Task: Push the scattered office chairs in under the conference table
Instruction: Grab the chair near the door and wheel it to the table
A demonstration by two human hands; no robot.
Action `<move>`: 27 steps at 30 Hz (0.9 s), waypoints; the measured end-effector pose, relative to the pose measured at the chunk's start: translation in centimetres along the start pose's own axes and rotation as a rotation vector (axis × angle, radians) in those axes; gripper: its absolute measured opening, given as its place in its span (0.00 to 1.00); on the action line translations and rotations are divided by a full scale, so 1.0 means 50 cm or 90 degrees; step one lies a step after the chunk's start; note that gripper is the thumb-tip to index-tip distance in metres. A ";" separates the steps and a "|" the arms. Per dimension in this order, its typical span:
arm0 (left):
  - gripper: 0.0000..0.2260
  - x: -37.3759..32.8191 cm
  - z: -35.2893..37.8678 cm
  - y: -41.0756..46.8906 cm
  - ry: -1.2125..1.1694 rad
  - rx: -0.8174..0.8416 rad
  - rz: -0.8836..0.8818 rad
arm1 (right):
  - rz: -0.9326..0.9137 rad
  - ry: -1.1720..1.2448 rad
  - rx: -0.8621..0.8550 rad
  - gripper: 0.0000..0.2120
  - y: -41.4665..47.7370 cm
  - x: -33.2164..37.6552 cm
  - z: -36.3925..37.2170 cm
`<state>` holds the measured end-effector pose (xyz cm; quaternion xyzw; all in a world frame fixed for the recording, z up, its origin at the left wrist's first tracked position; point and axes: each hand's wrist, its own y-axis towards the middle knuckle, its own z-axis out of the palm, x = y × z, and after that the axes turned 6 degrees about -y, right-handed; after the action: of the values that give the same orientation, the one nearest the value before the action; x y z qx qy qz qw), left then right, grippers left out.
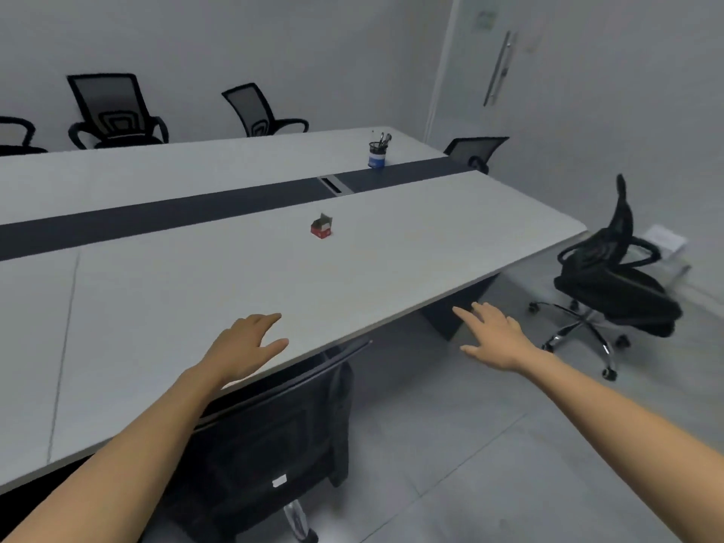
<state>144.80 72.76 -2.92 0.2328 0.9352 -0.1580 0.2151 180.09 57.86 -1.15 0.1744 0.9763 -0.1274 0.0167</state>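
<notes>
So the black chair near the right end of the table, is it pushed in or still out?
Out. The chair stands on open floor, clear of the table edge, its seat and wheeled base fully visible.

Both our bare forearms reach forward from the lower corners of the view, drawing a little closer together toward the hands. Our left hand (245, 348) is held palm down with the fingers loosely extended and the thumb spread out toward the right hand; it grips nothing. Our right hand (495, 337) sits well apart from the left and slightly farther forward, also palm down, fingers splayed and pointing ahead and a little leftward, thumb angled toward the left hand. It too is empty, with no curl in the fingers.
</notes>
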 end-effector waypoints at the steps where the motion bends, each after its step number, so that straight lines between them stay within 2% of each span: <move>1: 0.25 -0.033 0.003 0.014 0.003 -0.009 0.021 | 0.018 0.001 -0.007 0.33 -0.009 -0.030 -0.002; 7: 0.23 -0.313 0.089 0.099 0.018 -0.016 0.166 | 0.204 0.045 -0.038 0.33 -0.153 -0.289 0.016; 12: 0.23 -0.539 0.202 0.111 0.012 -0.003 0.235 | 0.303 0.050 -0.031 0.33 -0.290 -0.490 0.059; 20: 0.24 -0.849 0.392 0.122 0.062 0.011 0.286 | 0.356 0.091 -0.043 0.32 -0.405 -0.763 0.096; 27: 0.24 -1.001 0.421 0.216 0.095 -0.039 0.286 | 0.335 0.122 -0.081 0.32 -0.316 -0.913 0.059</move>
<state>197.16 55.16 0.76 0.4395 0.8776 -0.0603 0.1820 217.46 27.45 3.37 0.4316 0.9006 -0.0403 -0.0323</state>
